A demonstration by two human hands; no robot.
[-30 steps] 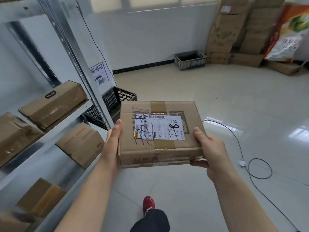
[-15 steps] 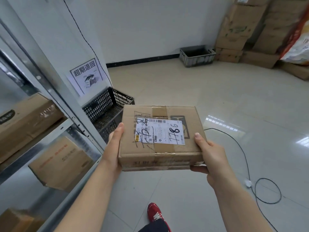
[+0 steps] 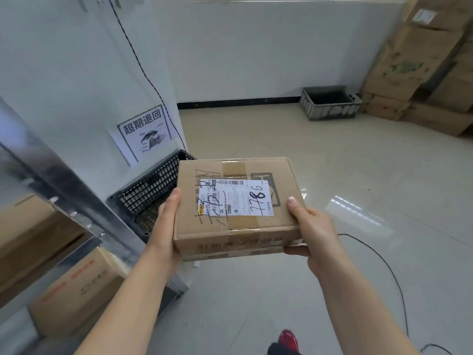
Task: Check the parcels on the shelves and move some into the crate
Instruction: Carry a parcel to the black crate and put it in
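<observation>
I hold a flat brown cardboard parcel (image 3: 238, 201) level in front of me, its white shipping label with handwritten digits facing up. My left hand (image 3: 165, 226) grips its left edge, thumb on top. My right hand (image 3: 311, 231) grips its right edge, fingers under the box. A black mesh crate (image 3: 151, 193) stands on the floor just behind and left of the parcel, partly hidden by it. At the left, the metal shelf unit (image 3: 58, 180) carries more cardboard parcels (image 3: 76, 288).
A paper sign (image 3: 143, 134) is stuck to the white wall above the crate. A grey plastic bin (image 3: 330, 103) sits by the far wall, beside stacked cartons (image 3: 407, 70). A black cable (image 3: 384, 265) trails over the glossy floor at right. My red shoe (image 3: 289, 339) shows below.
My view has swung right and closer to the black crate; the shelves slid toward the left edge. The parcel stays held in both hands, now nearer the crate.
</observation>
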